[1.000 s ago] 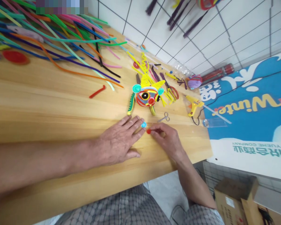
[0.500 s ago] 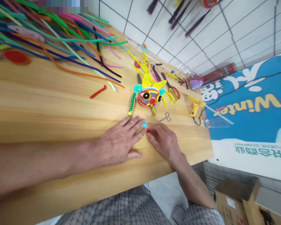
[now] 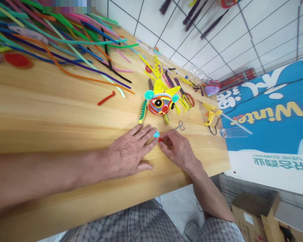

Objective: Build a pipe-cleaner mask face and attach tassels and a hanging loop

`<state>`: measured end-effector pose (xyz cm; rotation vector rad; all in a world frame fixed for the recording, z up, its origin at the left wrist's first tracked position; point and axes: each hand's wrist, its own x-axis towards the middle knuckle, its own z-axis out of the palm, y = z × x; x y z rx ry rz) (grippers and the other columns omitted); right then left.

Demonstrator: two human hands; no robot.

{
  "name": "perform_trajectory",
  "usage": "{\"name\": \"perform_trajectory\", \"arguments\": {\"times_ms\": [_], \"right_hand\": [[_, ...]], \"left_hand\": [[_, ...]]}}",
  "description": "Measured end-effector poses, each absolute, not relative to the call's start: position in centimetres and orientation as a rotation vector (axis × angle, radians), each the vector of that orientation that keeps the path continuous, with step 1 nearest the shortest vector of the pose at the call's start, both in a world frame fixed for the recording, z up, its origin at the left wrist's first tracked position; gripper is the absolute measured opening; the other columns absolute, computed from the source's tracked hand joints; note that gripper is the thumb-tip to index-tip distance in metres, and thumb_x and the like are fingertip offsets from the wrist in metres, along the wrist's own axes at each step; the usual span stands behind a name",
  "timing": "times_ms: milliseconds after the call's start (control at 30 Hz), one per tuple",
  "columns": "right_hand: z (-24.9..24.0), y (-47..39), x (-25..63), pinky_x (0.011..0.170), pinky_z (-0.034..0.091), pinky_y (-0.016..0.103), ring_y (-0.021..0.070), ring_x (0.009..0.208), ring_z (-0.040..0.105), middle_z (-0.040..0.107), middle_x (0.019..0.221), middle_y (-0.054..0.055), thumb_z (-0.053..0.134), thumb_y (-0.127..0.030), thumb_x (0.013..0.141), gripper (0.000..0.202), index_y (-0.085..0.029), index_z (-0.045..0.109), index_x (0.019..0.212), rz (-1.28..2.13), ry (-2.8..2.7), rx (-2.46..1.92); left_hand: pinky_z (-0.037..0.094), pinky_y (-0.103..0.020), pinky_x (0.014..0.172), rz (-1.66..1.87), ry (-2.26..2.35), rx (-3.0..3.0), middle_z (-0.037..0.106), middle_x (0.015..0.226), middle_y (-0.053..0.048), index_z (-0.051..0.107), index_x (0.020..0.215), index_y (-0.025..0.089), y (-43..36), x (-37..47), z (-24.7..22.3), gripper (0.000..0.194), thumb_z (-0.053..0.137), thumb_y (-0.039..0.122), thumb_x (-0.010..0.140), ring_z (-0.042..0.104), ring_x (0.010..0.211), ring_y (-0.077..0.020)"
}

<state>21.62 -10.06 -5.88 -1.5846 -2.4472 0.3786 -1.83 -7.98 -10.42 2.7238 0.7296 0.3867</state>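
Observation:
My left hand [image 3: 131,153] lies flat on the wooden table [image 3: 60,127], fingers stretched out, holding nothing. At its fingertips is a small light-blue coiled disc [image 3: 156,134]. My right hand [image 3: 178,148] is closed in a pinch on a short red fuzzy piece [image 3: 161,139], which looks like pipe cleaner; much of it is hidden by the fingers. Just beyond both hands sits a colourful animal head made of pipe cleaners [image 3: 159,104], with yellow horns and teal ears. Green-and-yellow handled pliers [image 3: 142,112] lie partly beneath it. Small scissors [image 3: 180,126] are beside my right hand, their blades partly covered.
Many loose pipe cleaners [image 3: 73,60] spread across the far left. A red piece [image 3: 106,98] lies alone nearer. To the right are red-handled scissors [image 3: 189,100], a yellow glue gun [image 3: 212,114] with a cord, and a purple ball [image 3: 212,88]. A white grid [image 3: 146,20] stands behind.
My right hand has shifted slightly and now covers more of the small scissors' blades. My left hand stays flat in the same spot.

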Motion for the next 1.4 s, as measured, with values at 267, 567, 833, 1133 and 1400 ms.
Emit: {"name": "perform_trajectory", "arguments": {"times_ms": [267,567,833,1133,1400], "right_hand": [[-5.7,-9.7,21.5,0.061,0.051,0.027,0.0149,0.067,0.063,0.068,0.084,0.003,0.063,-0.014,0.089,0.008,-0.02,0.063,0.094,0.382,-2.423,-1.575],[-5.6,-9.2,21.5,0.064,0.055,0.026,0.0161,0.074,0.07,0.073,0.084,0.004,0.064,-0.015,0.099,0.007,-0.021,0.068,0.098,0.168,-2.336,-1.346],[-6.5,-8.8,21.0,0.07,0.057,0.03,0.0183,0.078,0.071,0.077,0.087,0.006,0.063,-0.018,0.101,0.009,-0.021,0.071,0.098,-0.118,-2.494,-1.247],[-7.1,-9.0,21.4,0.075,0.059,0.034,0.02,0.083,0.073,0.079,0.093,0.007,0.061,-0.022,0.103,0.013,-0.023,0.074,0.103,0.043,-2.486,-1.306],[-6.8,-8.9,21.6,0.078,0.06,0.035,0.0199,0.09,0.072,0.076,0.098,0.007,0.065,-0.022,0.101,0.011,-0.023,0.07,0.11,0.288,-2.291,-1.336]], "left_hand": [[0.021,-0.057,0.129,0.39,0.728,2.723,0.038,0.167,-0.025,0.053,0.154,0.009,-8.0,-1.7,-10.6,0.085,0.059,0.07,0.095,0.034,0.157,-0.0418],[0.021,-0.055,0.129,0.382,0.747,2.731,0.038,0.168,-0.023,0.05,0.156,0.011,-8.0,-1.7,-10.6,0.086,0.057,0.071,0.095,0.035,0.157,-0.0403],[0.022,-0.058,0.128,0.396,0.719,2.695,0.039,0.166,-0.026,0.051,0.155,0.008,-8.0,-1.8,-10.5,0.084,0.058,0.068,0.096,0.035,0.156,-0.0422],[0.023,-0.057,0.128,0.363,0.73,2.713,0.038,0.167,-0.026,0.049,0.156,0.008,-8.0,-1.7,-10.3,0.086,0.06,0.069,0.095,0.035,0.156,-0.0423],[0.021,-0.055,0.129,0.383,0.739,2.7,0.041,0.166,-0.024,0.051,0.154,0.012,-8.0,-1.8,-10.4,0.084,0.06,0.07,0.094,0.035,0.157,-0.0399]]}}
